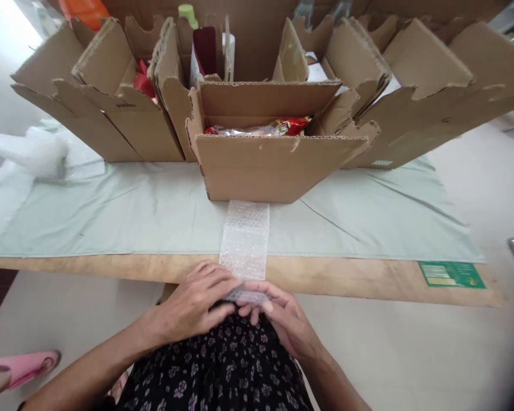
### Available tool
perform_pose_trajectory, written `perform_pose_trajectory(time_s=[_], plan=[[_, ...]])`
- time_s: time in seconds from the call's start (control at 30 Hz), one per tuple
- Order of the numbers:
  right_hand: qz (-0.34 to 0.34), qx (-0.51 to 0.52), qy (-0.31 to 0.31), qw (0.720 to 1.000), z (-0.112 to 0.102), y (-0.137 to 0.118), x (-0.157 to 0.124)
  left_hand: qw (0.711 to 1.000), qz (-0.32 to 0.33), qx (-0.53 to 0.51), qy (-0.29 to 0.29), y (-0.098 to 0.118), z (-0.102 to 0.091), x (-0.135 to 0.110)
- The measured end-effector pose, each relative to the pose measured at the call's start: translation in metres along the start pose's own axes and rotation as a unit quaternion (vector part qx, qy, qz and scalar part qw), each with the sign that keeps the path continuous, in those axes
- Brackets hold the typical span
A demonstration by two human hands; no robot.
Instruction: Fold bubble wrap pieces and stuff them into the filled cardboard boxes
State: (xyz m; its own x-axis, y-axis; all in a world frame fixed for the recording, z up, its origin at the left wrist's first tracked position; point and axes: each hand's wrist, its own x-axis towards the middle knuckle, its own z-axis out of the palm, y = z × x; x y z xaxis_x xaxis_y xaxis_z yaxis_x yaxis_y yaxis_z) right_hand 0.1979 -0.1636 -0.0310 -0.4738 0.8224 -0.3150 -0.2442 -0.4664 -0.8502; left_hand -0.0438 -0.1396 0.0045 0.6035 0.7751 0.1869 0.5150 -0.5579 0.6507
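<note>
A strip of clear bubble wrap (245,240) runs from the foot of the front cardboard box over the table's near edge toward my lap. At its near end my right hand (289,319) grips a folded or rolled piece of the wrap, thumb on top and fingers beneath. My left hand (199,299) holds the same end from the other side, its fingers lying over the wrap and its thumb below. Whether anything is wrapped inside this end cannot be made out. The strip's far end meets the front box (257,165), which holds red and clear packets (291,125).
Several open cardboard bins (124,120) stand in a row at the back, with mixed goods inside. Loose bubble wrap (43,154) is heaped at the left. A pale green cloth (124,217) covers the wooden table (351,282). A green card (452,274) lies near the right corner.
</note>
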Motion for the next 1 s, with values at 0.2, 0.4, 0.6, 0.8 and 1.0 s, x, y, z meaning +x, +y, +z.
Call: perform_pose_trajectory(time_s=[0.2,0.4,0.6,0.8,1.0], plan=[[-0.260,-0.333,0.157,0.893,0.000,-0.001,-0.007,0.983,-0.145,-0.034,0.107,-0.017,0.018,0.025],[-0.328,-0.683,0.097,0.646,-0.010,-0.020,0.025,0.981,-0.132,0.042,0.132,-0.019,0.021,0.026],[-0.334,-0.649,0.046,0.682,-0.017,-0.038,0.042,0.980,-0.008,0.118,0.161,-0.008,0.014,0.011],[-0.359,-0.652,0.151,0.650,-0.017,-0.048,0.043,0.978,-0.078,0.080,0.174,-0.027,0.018,0.027],[-0.342,-0.724,0.073,0.594,-0.022,-0.043,0.052,0.963,-0.104,0.138,0.205,-0.031,0.020,0.033]])
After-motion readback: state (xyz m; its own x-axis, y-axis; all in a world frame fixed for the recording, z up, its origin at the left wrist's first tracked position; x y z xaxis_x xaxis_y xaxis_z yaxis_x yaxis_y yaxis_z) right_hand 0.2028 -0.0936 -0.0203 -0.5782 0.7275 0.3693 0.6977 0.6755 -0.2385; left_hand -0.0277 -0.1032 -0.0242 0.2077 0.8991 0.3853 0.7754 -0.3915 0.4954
